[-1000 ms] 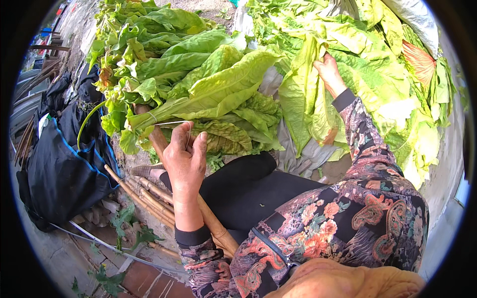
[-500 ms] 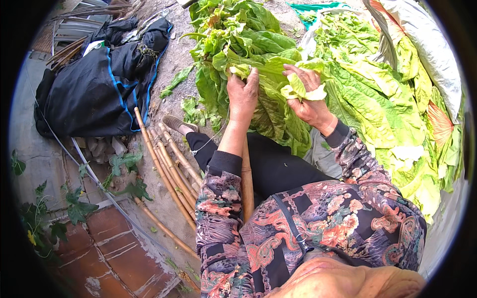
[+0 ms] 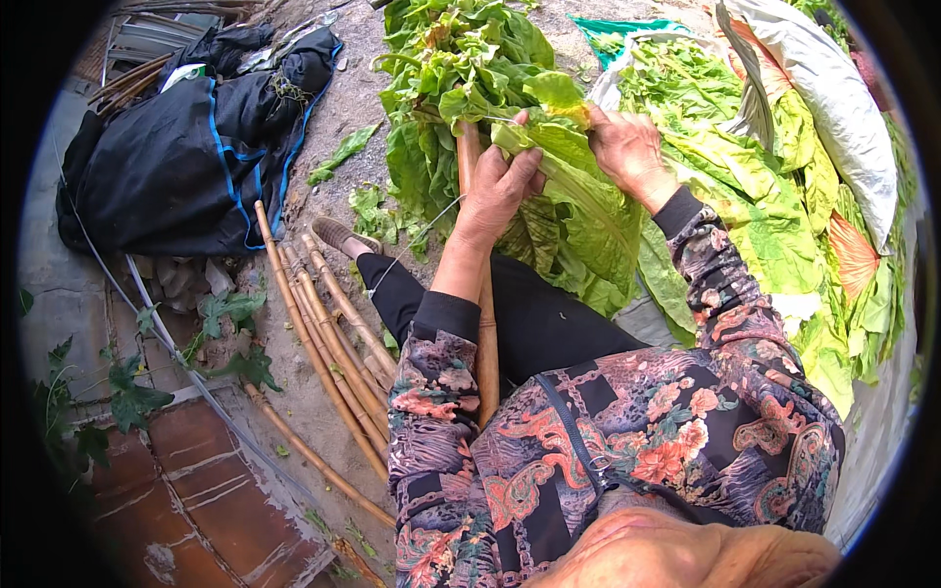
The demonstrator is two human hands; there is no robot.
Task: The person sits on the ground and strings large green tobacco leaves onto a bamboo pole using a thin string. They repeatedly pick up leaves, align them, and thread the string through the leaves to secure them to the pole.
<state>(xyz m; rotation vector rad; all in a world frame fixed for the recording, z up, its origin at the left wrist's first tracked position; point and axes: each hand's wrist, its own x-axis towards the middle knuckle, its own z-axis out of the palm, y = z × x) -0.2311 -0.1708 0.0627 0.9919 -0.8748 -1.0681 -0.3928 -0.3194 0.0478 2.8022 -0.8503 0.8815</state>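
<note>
My left hand (image 3: 498,191) is closed around the stalk ends of a broad yellow-green tobacco leaf (image 3: 593,211), beside a bamboo pole (image 3: 470,152). The pole slants up from my lap, its far part covered by a thick bunch of tobacco leaves (image 3: 421,162). My right hand (image 3: 632,155) is closed at the right of the bunch, its fingertips against a yellowed leaf (image 3: 557,93). What those fingertips pinch is hidden. Thin string (image 3: 417,240) runs from beside my leg up to my left wrist, and a fine line crosses above the left fingers toward the right hand.
A large heap of loose leaves (image 3: 765,235) lies at the right beside a white sheet (image 3: 823,98). Several bare bamboo poles (image 3: 328,338) lie on the ground at my left. Behind them rests a black cloth bundle with blue edging (image 3: 181,176). A vine (image 3: 137,397) grows at the far left.
The right hand has moved right and slightly up, away from the left, and the pale leaf ends it held are gone from it. The left hand has shifted slightly right and down, and the pole shows beside it.
</note>
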